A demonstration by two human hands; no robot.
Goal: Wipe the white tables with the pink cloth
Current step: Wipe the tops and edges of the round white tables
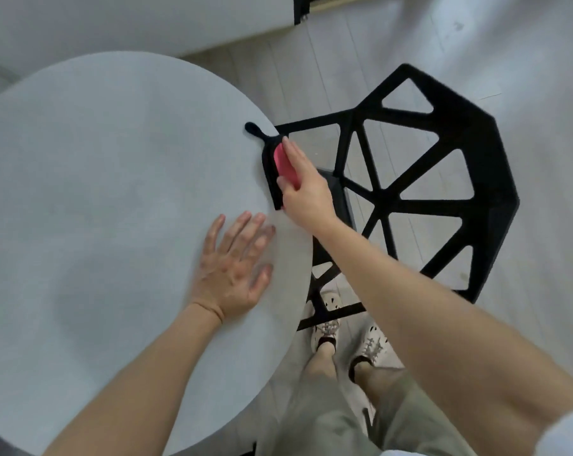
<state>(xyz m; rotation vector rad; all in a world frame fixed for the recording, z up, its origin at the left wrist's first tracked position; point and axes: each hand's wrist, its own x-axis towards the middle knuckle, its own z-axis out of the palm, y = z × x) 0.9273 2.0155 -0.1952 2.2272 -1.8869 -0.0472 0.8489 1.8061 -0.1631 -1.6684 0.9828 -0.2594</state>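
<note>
The left hand (236, 268) lies flat on the white table (114, 176) near its right edge, with the fingers straight and spread. It bears on the top and holds nothing.

Beyond it, the right hand (306, 189) holds the pink cloth (283, 162) at the table rim. The fingers lie along the cloth and the thumb closes on its near end. The cloth sits where the rim meets the top of the black chair (443, 199).

Risk: the cloth may snag on the chair frame or slide off the rim, which would leave the edge unwiped. Weight on the left hand may tip or shift the table.

No container is in view.

A second white surface (114, 21) lies beyond. Whether it is another table cannot be determined.
</note>
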